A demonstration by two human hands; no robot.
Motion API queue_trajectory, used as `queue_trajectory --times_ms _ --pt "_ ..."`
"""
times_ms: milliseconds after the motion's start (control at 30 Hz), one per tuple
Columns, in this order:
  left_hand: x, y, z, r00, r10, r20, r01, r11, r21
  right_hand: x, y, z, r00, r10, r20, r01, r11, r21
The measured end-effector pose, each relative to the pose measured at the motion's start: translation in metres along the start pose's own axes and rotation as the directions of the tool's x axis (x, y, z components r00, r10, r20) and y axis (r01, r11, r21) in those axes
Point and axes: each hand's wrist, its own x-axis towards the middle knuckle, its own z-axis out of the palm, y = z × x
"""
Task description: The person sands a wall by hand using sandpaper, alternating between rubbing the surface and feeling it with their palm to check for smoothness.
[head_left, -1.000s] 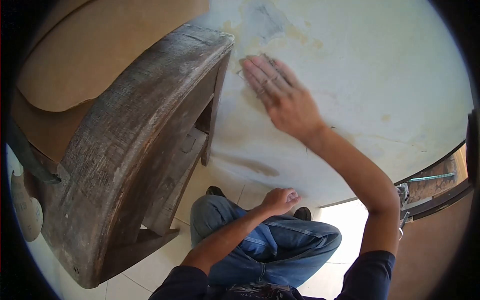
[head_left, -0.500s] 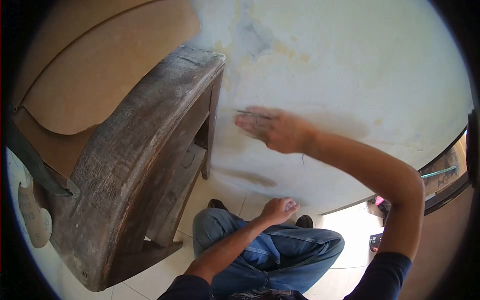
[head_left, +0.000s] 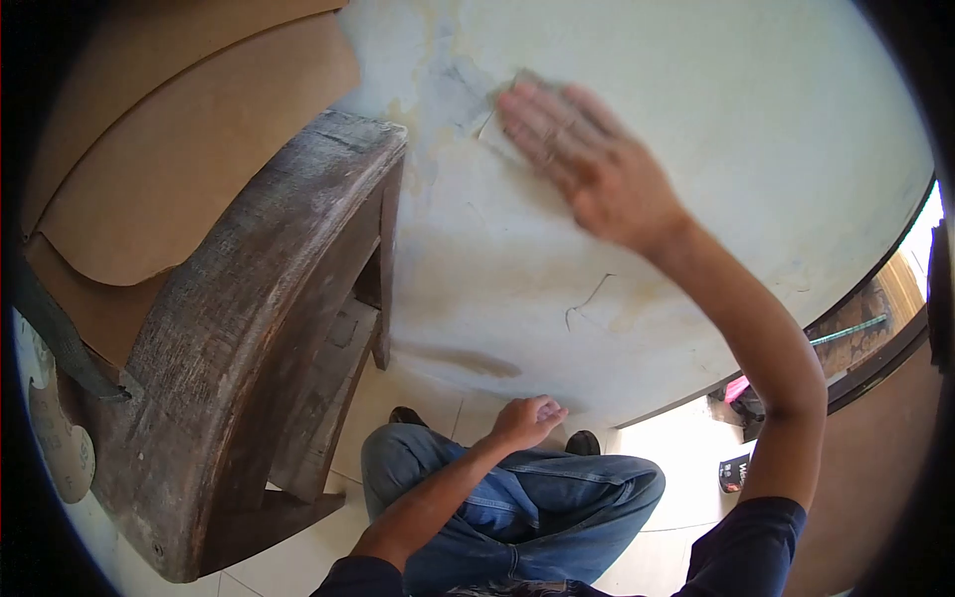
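Note:
My right hand (head_left: 597, 164), somewhat blurred, lies against the pale, stained wall (head_left: 736, 129) at upper centre, fingers stretched out. A thin sheet (head_left: 489, 123) shows only by its edge beside and under the fingertips; the palm hides the rest. Low in the view, my left hand (head_left: 527, 422) hangs over the crossed legs in blue jeans (head_left: 587, 488), its fingers curled, with nothing seen in them. Right of centre on the wall, below my right hand, is a thin dark crack-like line (head_left: 589, 300).
A worn dark wooden piece of furniture (head_left: 234, 298) stands close on the left, with brown curved sheets (head_left: 199, 149) on top. Tiled floor (head_left: 667, 497) lies below. A dark can (head_left: 734, 474) stands at the lower right, near an opening beyond the wall's edge.
My right hand has moved up and slightly right along the wall, its fingers now pointing up-left. The view has shifted a little; my left hand keeps its place over the legs.

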Motion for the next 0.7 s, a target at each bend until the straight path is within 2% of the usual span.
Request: queue_trajectory --times_ms 67,100,200,233,267,333,400,433,533,567,667,700 --pt "0.0 -0.003 0.0 0.999 0.005 -0.032 -0.006 1.0 -0.018 -0.022 -0.022 0.024 0.986 -0.122 0.113 0.087 0.957 0.276" --pt "0.0 -0.003 0.001 0.999 0.007 -0.047 -0.008 1.0 -0.025 -0.03 -0.029 0.024 0.953 -0.28 0.114 0.231 0.919 0.319" --pt "0.0 -0.002 0.002 0.998 0.024 -0.063 -0.026 0.999 -0.032 -0.039 0.009 0.008 0.961 -0.269 0.067 0.24 0.929 0.282" --pt "0.002 -0.002 0.003 0.997 0.035 -0.071 -0.037 0.999 -0.019 -0.035 0.025 -0.012 0.979 -0.177 0.099 0.162 0.977 0.136" --pt "0.003 -0.002 0.003 0.996 0.044 -0.077 -0.045 0.999 -0.007 -0.035 0.036 -0.029 0.999 -0.012 0.053 0.008 0.997 0.076" --pt "-0.003 -0.005 0.004 0.997 0.038 -0.072 -0.037 0.999 0.008 -0.049 0.034 -0.033 0.994 0.11 0.027 -0.109 0.994 -0.029" --pt "-0.001 -0.008 0.003 0.997 0.027 -0.075 -0.026 0.999 0.018 -0.071 0.014 -0.025 0.988 -0.062 0.142 0.024 0.967 0.254" --pt "0.0 -0.008 0.004 0.996 0.028 -0.08 -0.028 1.0 0.001 -0.088 0.008 -0.013 0.975 -0.175 0.136 0.126 0.942 0.313" --pt "0.0 -0.002 0.004 0.997 0.037 -0.075 -0.04 0.999 -0.035 -0.097 0.047 -0.041 0.986 -0.098 0.137 0.074 0.982 0.175" --pt "0.0 0.0 0.003 0.997 0.039 -0.068 -0.042 0.998 -0.046 -0.096 0.057 -0.06 0.99 0.018 0.141 -0.019 1.0 0.007" --pt "-0.008 0.0 0.001 0.997 0.036 -0.073 -0.038 0.999 -0.032 -0.119 0.043 -0.051 0.974 0.223 0.038 -0.223 0.975 -0.013" --pt "-0.005 0.0 -0.002 0.995 0.047 -0.09 -0.048 0.999 -0.009 -0.13 0.033 -0.043 0.989 0.07 0.127 -0.088 0.987 0.138"
